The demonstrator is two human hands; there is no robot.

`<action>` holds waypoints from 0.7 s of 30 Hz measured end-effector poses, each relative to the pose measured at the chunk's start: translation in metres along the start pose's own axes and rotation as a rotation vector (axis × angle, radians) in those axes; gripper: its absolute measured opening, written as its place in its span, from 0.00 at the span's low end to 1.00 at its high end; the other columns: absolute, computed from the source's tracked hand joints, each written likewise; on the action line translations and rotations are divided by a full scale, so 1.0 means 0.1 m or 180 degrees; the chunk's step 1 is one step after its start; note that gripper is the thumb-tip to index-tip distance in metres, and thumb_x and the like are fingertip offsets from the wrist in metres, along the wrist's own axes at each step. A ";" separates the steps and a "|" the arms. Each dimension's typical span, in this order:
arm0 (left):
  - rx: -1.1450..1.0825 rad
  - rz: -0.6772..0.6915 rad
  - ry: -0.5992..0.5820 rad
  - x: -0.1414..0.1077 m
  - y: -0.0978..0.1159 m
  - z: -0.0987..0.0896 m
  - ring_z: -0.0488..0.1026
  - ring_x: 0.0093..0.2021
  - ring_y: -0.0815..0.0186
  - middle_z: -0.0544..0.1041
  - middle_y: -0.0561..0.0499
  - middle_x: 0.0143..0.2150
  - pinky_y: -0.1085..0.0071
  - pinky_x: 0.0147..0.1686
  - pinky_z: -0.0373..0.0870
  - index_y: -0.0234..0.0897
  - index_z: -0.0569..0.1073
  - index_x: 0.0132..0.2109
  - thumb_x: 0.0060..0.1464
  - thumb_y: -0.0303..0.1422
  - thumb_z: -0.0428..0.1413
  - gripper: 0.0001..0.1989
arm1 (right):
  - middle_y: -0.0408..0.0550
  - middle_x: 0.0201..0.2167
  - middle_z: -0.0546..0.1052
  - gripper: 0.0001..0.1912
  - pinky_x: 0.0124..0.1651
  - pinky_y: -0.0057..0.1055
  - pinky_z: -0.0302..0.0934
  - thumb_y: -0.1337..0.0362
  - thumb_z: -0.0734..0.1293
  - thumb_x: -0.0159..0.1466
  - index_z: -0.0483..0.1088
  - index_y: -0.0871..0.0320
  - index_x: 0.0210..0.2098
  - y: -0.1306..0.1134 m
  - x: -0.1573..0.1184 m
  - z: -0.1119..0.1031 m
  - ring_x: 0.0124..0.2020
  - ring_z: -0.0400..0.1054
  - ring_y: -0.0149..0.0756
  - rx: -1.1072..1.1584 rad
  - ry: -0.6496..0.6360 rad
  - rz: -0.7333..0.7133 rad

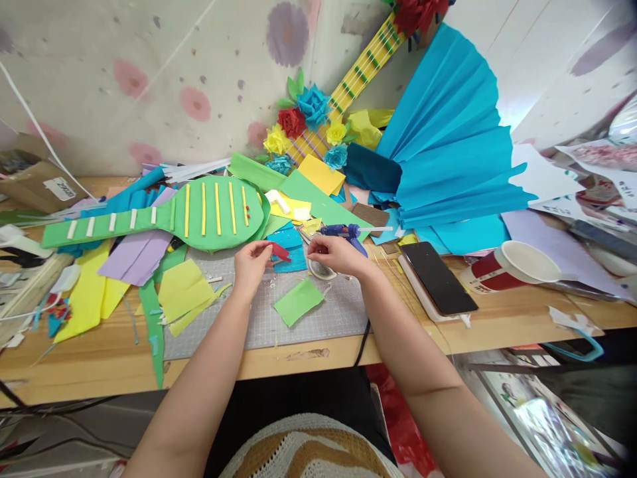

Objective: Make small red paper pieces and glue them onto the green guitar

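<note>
The fingers of the left hand (251, 267) were pinched together on a small red piece of paper (280, 252), held above the back part of the grey cutting mat (341, 317). The fingers of the right hand (344, 254) were bent, with their tips close together, over the mat's back right part; whether they had hold of anything, I could not tell.

On the counter (343, 355), a cardboard box (37, 176) stood well to the left of the mat. A green guitar (225, 222) with yellow and white strips lay behind the mat, reaching out past its left side. Yellow-green paper (185, 291) rested on the mat's left end. Blue paper (293, 257) lay toward the mat's back, and a green piece of paper (299, 303) at its middle. Behind the mat, a yellow guitar (367, 70) with paper flowers rose at a slant. A glue gun (343, 230) lay near the mat's back right corner. A phone (438, 275) lay near the mat's right end, and a cup (517, 262) farther right of it.
</note>
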State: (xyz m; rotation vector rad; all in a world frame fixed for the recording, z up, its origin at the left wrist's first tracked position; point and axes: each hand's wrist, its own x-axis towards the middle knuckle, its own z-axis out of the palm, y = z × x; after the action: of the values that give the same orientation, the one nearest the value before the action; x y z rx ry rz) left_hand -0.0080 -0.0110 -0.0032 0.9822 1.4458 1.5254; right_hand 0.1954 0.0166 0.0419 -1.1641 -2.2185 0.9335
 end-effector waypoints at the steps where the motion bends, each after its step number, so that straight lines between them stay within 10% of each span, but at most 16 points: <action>1: 0.0015 -0.0012 0.0001 0.00 0.00 0.00 0.73 0.31 0.64 0.76 0.48 0.29 0.69 0.26 0.72 0.34 0.74 0.33 0.38 0.39 0.60 0.14 | 0.43 0.26 0.74 0.04 0.28 0.27 0.55 0.63 0.64 0.55 0.69 0.56 0.28 -0.02 -0.02 -0.05 0.28 0.66 0.31 -0.0001 -0.0137 0.0035; 7: -0.0176 -0.0185 0.0066 -0.03 0.06 0.03 0.73 0.30 0.64 0.77 0.48 0.30 0.68 0.26 0.72 0.33 0.75 0.32 0.34 0.40 0.62 0.18 | 0.48 0.23 0.75 0.15 0.22 0.27 0.54 0.52 0.63 0.55 0.69 0.57 0.23 0.00 -0.29 -0.45 0.23 0.67 0.32 0.0008 -0.1342 0.0819; 13: -0.0305 -0.0343 -0.0085 -0.05 0.10 0.04 0.73 0.29 0.65 0.77 0.47 0.32 0.65 0.28 0.73 0.32 0.77 0.33 0.30 0.39 0.65 0.20 | 0.48 0.21 0.72 0.22 0.23 0.28 0.49 0.43 0.66 0.49 0.66 0.57 0.23 0.43 -0.44 -0.74 0.23 0.63 0.33 -0.1502 -0.0062 0.1386; 21: -0.0213 -0.0397 -0.0144 -0.09 0.11 0.06 0.73 0.27 0.64 0.78 0.46 0.31 0.65 0.27 0.73 0.32 0.77 0.32 0.32 0.39 0.64 0.18 | 0.54 0.35 0.75 0.22 0.35 0.34 0.59 0.48 0.66 0.52 0.72 0.59 0.37 0.61 -0.14 -0.29 0.37 0.68 0.44 -0.0433 0.0771 0.1219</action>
State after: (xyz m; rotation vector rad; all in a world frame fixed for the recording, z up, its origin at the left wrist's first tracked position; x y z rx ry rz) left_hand 0.0005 -0.0171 0.0079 0.8653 1.3893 1.4429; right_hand 0.2539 0.0400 0.0144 -1.7097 -1.9250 0.7403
